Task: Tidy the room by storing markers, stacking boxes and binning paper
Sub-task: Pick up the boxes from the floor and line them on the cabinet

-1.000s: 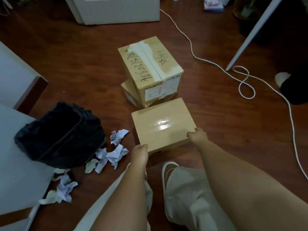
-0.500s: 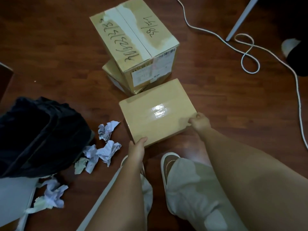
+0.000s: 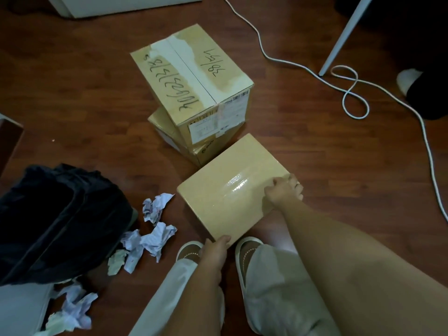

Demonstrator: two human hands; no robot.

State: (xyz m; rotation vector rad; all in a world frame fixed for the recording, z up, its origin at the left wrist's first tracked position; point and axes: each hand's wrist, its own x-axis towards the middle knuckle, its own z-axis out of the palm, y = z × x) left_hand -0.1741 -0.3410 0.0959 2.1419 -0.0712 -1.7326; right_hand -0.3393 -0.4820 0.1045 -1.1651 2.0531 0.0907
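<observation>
3 boxes (image 3: 232,187), ~6 paper wads (image 3: 157,207), 1 bin (image 3: 60,214).

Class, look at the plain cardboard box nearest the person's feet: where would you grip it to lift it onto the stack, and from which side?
Grip the plain cardboard box at two opposite corners, coming from the near side above the feet. It is flat and wide, with a glossy taped top that offers no purchase, so fingers should curl over edges, as the left hand does at the near corner and the right hand at the right corner.
</observation>
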